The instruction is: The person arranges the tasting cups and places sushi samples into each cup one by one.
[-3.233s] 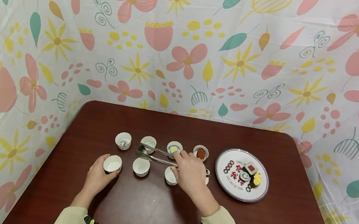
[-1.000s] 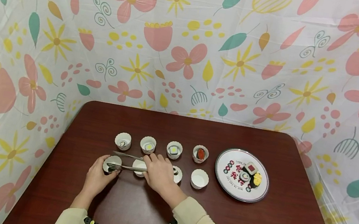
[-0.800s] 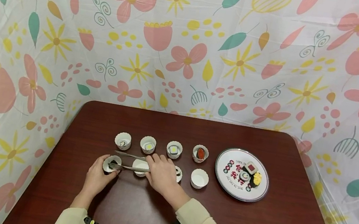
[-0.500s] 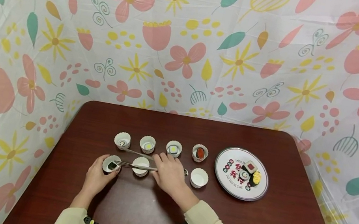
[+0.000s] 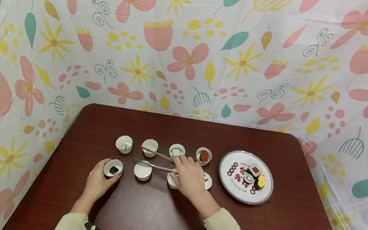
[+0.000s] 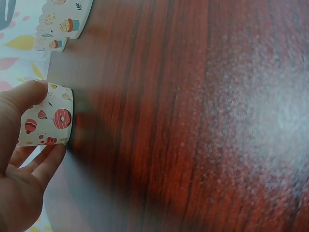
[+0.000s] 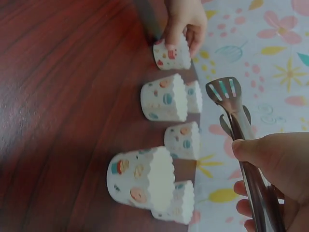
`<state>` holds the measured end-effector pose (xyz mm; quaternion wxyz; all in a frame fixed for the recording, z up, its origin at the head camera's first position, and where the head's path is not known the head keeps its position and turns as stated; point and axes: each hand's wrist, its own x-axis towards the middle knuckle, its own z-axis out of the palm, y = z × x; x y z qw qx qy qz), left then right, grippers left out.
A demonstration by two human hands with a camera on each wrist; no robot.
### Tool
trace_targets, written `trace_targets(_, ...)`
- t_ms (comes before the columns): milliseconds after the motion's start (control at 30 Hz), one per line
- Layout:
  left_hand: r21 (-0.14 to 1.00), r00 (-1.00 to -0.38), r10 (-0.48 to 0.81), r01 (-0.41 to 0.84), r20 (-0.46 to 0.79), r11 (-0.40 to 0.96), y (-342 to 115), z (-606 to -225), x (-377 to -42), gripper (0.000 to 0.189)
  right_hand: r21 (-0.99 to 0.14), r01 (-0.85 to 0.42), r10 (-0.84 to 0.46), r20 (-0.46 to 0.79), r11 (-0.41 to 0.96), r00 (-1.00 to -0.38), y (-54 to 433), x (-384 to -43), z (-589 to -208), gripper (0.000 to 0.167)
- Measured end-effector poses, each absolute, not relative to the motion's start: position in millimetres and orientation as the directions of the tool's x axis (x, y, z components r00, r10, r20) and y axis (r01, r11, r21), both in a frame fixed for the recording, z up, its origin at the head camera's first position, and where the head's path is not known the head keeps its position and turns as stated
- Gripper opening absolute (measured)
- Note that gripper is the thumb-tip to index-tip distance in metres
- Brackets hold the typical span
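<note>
My left hand (image 5: 98, 180) grips a white paper baking cup (image 5: 107, 171) at the left of the front row, thumb and fingers around its side. A small dark sushi piece (image 5: 113, 169) lies in that cup. The left wrist view shows the cup's doughnut print (image 6: 62, 118). My right hand (image 5: 191, 180) holds metal tongs (image 5: 156, 167) over the middle cups. The tongs' two arms are spread, their tips pointing left with nothing between them; the slotted end (image 7: 226, 89) shows in the right wrist view. My right hand partly hides the front cups on the right.
Four-side-by-side style rows of more baking cups stand behind and beside, among them a back cup (image 5: 123, 149) and a front cup (image 5: 142, 174). One back cup holds red-topped sushi (image 5: 203, 156). A round plate (image 5: 247, 197) with several sushi pieces lies right. Patterned cloth (image 5: 188, 91) hangs behind the table.
The tongs went left into the held cup and came back right with my right hand. The dark sushi piece now lies in that cup, which looked bare at first. My left hand stayed put.
</note>
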<state>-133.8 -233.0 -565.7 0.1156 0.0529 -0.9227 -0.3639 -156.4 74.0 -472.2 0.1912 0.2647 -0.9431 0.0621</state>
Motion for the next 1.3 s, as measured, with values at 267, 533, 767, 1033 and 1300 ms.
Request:
trace_targets(267,0.682,-0.969,-0.176,-0.012,0.172,0.731,-232.5,-566.2,-133.5,0.066,0.01,-0.509,-0.462,0.435,0.861,-0.773,99.2,-156.9,-473.2,0.047)
trace_targets(533,0.682,-0.97,-0.173,-0.012,0.169,0.731,-231.8,-564.6,-132.7,0.066,-0.029,-0.465,-0.408,0.433,0.885,-0.804,129.1,-153.7,-473.8,0.05)
trace_targets(767,0.684,-0.968,-0.175,-0.005,0.18,0.729,-232.0,-564.6,-132.3,0.065,-0.06,-0.413,-0.346,0.443,0.909,-0.827,159.0,-145.3,-479.8,0.05)
trace_targets(1033,0.69,-0.969,-0.185,-0.021,0.165,0.723,-232.9,-564.3,-131.4,0.065,-0.112,-0.379,-0.297,0.438,0.918,-0.848,186.1,-129.7,-483.7,0.051)
trace_targets(1300,0.689,-0.973,-0.183,-0.035,0.142,0.723,-232.8,-565.8,-132.6,0.066,-0.138,-0.308,-0.212,0.469,0.941,-0.858,218.4,-117.9,-487.5,0.052)
